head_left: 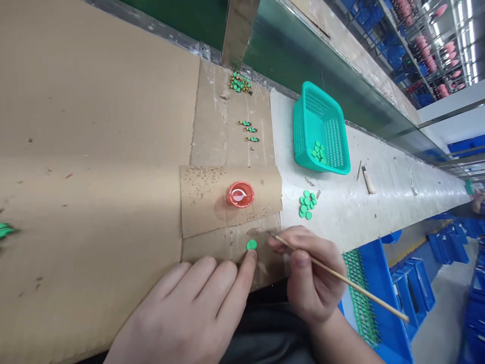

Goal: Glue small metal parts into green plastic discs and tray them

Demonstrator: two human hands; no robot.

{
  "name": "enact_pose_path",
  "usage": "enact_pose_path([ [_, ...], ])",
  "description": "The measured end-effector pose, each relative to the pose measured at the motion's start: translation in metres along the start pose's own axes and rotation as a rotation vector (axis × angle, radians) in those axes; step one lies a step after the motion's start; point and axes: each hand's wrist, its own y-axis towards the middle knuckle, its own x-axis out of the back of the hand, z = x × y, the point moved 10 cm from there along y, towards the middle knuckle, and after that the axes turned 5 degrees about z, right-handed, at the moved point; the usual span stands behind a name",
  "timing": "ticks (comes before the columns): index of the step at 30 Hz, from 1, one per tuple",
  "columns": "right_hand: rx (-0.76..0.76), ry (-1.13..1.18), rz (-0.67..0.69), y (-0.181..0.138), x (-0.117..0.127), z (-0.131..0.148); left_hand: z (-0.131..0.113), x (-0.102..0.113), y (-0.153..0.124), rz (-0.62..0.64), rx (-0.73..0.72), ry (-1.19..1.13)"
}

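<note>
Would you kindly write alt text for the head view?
The left hand touches a green disc on cardboard; the right hand holds a thin, dark-tipped stick. Beyond are a red cup, loose green discs and a teal basket.

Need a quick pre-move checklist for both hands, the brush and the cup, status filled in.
1. Left hand index fingertip at near edge of green disc: ok.
2. Disc's top face mostly uncovered: ok.
3. Brush gripped in right hand: ok.
4. Brush tip clear of disc: ok.
5. Red cup upright, liquid inside: ok.
6. Brush tip wet: cannot tell, too small.
</note>
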Motion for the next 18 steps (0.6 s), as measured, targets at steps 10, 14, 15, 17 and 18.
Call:
enact_pose_path([
  [10, 0.012, -0.098, 0.26, 0.002, -0.013, 0.002, 0.005, 0.009, 0.012, 0.047, -0.022, -0.013],
  [14, 0.023, -0.077, 0.218, -0.012, -0.001, 0.0, 0.003, 0.014, 0.018, 0.037, -0.043, 0.017],
  [15, 0.022, -0.065, 0.204, -0.015, 0.003, -0.001, 0.003, 0.016, 0.019, 0.035, -0.038, 0.006],
  [17, -0.001, -0.039, 0.18, -0.019, 0.011, -0.006, 0.009, 0.021, 0.017, 0.026, 0.028, -0.082],
  [18, -0.023, -0.025, 0.178, -0.021, 0.014, -0.009, 0.016, 0.024, 0.015, 0.027, 0.096, -0.162],
])
